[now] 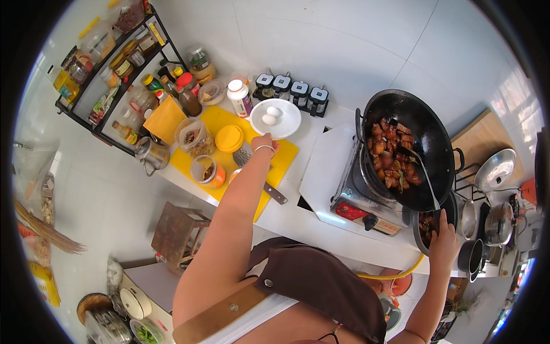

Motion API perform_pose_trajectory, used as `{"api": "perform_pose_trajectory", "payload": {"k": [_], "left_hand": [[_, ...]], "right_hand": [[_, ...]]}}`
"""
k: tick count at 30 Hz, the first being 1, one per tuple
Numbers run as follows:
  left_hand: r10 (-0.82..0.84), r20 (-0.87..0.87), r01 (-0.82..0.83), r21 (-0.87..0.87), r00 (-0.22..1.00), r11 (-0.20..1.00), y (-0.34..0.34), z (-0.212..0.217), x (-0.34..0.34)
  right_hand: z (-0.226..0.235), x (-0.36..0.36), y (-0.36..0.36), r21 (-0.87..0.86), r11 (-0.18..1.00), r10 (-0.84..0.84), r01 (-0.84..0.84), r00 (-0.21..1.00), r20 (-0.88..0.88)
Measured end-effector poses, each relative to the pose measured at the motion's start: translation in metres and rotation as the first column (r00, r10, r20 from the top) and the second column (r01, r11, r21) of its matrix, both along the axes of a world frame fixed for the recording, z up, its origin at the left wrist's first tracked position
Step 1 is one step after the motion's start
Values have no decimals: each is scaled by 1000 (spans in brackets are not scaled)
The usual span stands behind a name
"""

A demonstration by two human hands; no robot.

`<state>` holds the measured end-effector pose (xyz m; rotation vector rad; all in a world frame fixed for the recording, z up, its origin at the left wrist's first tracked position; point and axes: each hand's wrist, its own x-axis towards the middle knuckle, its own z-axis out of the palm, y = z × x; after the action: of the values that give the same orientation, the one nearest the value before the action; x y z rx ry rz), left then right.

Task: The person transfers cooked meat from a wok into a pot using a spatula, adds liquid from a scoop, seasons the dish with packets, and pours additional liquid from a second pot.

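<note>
My left hand [265, 144] reaches across the yellow cutting board and grips the near rim of a white plate [289, 121]. Two white eggs [270, 116] rest on that plate. My right hand [444, 243] is closed round the dark handle of a spatula [429, 182]. The spatula's head lies among browned chunks of meat [392, 152] in a black wok [438, 143], which sits on a gas stove [366, 215]. A slotted turner [275, 194] with a dark handle lies on the board below my left forearm, partly hidden by it.
Around the yellow cutting board [281, 160] stand a yellow-lidded jar [229, 139], open plastic tubs [195, 137] and a white bottle [239, 97]. Black seasoning boxes [299, 92] line the wall. A black shelf rack [97, 131] of jars is at left; a dark pot [451, 215] sits below the wok.
</note>
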<state>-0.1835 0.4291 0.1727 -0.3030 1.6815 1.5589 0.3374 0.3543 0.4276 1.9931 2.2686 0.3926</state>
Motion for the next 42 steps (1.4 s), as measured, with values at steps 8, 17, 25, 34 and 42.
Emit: {"api": "perform_pose_trajectory", "payload": {"k": [8, 17, 25, 34, 42], "left_hand": [[-205, -152, 190, -103, 967, 976, -46, 2, -12], [-773, -462, 437, -642, 434, 629, -111, 48, -6], [-619, -785, 432, -566, -23, 703, -125, 34, 57], [-590, -768, 625, -594, -251, 507, -188, 28, 135], [-601, -774, 736, -522, -198, 431, -189, 26, 156]], "right_hand": [[8, 18, 7, 97, 995, 17, -24, 998, 64], [94, 38, 55, 58, 993, 103, -102, 995, -13], [117, 47, 166, -289, 957, -26, -8, 993, -112], [84, 60, 166, -610, 789, -238, -68, 882, -407], [11, 47, 155, -639, 710, -470, -297, 476, -743]]}}
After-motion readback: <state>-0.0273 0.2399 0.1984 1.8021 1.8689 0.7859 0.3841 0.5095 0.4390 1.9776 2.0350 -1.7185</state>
